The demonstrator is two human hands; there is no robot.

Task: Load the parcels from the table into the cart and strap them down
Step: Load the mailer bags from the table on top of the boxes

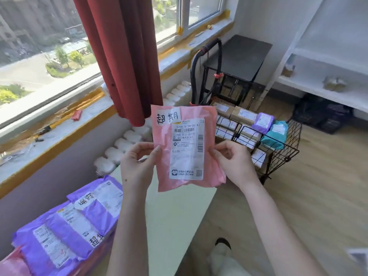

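Two grips, left hand [135,166] and right hand [233,164], pinch a crinkled pink plastic parcel [185,148]

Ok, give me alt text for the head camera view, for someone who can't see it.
The left hand and right hand hold a pink parcel upright by its side edges, label facing the camera. Beyond it a black wire cart holds cardboard boxes, a purple parcel and a teal parcel; more purple parcels lie stacked on the table at lower left.

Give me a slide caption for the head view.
Left hand and right hand hold a pink parcel, wire cart beyond.
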